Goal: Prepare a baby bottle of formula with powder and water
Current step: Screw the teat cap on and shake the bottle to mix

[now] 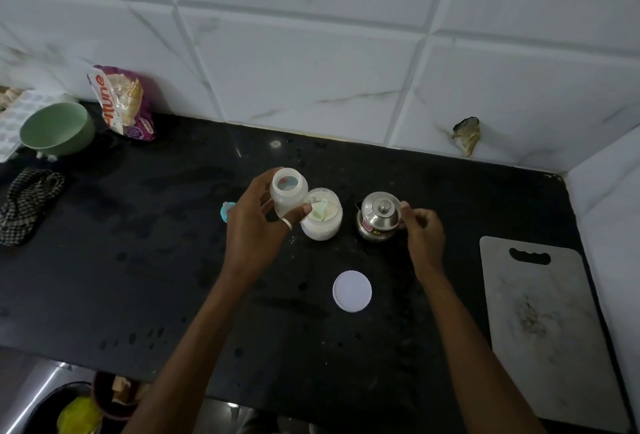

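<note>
Just above the frame's centre, the left hand holds the baby bottle off the black tabletop, thumb and fingers wrapped round its body. The bottle is short, translucent white and uncapped, with its wide mouth tilted toward the camera. Just to its right stands the open powder jar with a pale green scoop inside. The jar's white lid lies lower down. The right hand curls its fingers round the handle of the lidded steel pot.

A black stone counter meets a white marble-veined tiled wall under dim light.
</note>
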### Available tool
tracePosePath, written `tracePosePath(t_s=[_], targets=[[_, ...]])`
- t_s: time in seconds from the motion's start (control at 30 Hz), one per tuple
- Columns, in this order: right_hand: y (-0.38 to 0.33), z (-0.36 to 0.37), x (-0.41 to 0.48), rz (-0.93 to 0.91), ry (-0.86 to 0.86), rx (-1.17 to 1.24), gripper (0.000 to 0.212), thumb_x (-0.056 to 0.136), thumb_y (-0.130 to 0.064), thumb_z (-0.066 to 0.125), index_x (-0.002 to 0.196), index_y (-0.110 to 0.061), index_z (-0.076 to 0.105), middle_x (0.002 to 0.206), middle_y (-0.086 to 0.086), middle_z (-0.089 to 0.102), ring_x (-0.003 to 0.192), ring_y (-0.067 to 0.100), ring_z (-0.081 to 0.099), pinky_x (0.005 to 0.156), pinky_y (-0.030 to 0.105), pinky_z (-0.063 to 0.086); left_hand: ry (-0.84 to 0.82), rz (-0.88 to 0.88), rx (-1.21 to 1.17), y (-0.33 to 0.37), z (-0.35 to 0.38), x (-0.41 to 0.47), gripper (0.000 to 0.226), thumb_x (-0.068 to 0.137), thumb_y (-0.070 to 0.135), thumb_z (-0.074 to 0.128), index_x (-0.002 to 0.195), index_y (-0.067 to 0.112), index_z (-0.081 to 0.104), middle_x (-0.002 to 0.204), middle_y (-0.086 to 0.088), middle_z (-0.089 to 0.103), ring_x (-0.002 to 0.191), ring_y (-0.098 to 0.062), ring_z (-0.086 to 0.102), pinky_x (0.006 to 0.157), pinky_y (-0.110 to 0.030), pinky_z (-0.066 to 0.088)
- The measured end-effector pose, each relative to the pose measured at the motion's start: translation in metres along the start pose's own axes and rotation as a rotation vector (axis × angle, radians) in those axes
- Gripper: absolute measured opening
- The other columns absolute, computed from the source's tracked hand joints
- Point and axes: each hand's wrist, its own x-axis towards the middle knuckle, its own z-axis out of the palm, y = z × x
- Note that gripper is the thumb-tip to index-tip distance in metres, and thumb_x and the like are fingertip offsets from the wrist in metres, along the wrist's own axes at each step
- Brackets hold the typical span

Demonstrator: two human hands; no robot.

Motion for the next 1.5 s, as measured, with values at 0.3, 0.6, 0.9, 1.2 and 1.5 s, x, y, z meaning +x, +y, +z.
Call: tracePosePath(t_s=[0.3,0.6,0.9,1.2,1.5], targets=[[-0.041,-0.003,-0.032,-0.227,0.178,-0.253,0.043,0.091,-0.062,0.065,0.104,-0.022,0.058,0.111,0.000,0.057,0.087,0.007,0.058,0.067,0.017,0.040,-0.028,0.009,-0.052,-0.003,-0.015,0.001,0.063,0.078,0.019,0.091,0.134,0.026,0.062,0.118,0.023,0.071,0.111,0.004,0.069,0.092,-0.013,0.054],[-0.083,0.032,-0.084,-0.487,0.159,-0.333,0.038,0.093,-0.037,0.069,0.120,-0.018,0.051,0.126,0.002,0.048,0.097,0.017,0.061,0.078,0.032,0.054,-0.053,0.026,-0.084,-0.012,-0.052,0.002,0.063,0.078,0.015,0.092,0.129,0.034,0.062,0.113,0.039,0.068,0.109,0.011,0.067,0.089,-0.007,0.052],[-0.096,0.128,-0.147,-0.729,-0.022,-0.400,0.034,0.095,-0.029,0.064,0.124,-0.019,0.049,0.126,-0.005,0.048,0.113,0.015,0.054,0.093,0.035,0.051,-0.037,0.024,-0.070,-0.039,-0.115,0.014,0.061,0.078,0.022,0.091,0.120,0.054,0.059,0.116,0.034,0.069,0.111,0.009,0.067,0.089,-0.008,0.052],[-0.093,0.225,-0.170,-0.578,-0.299,-0.469,0.057,0.097,-0.036,0.065,0.144,-0.014,0.043,0.146,0.006,0.047,0.133,0.016,0.047,0.107,0.024,0.038,0.017,-0.014,-0.033,-0.080,-0.173,0.035,0.063,0.080,0.015,0.089,0.130,0.036,0.058,0.116,0.026,0.066,0.109,0.017,0.063,0.087,-0.004,0.050],[-0.072,0.287,-0.149,-0.328,-0.467,-0.587,0.075,0.093,-0.034,0.072,0.155,-0.015,0.035,0.158,0.005,0.043,0.147,0.021,0.037,0.114,0.032,0.033,0.057,-0.082,-0.003,-0.124,-0.190,0.044,0.064,0.080,0.015,0.090,0.132,0.034,0.059,0.116,0.025,0.067,0.108,0.015,0.064,0.085,-0.005,0.051]])
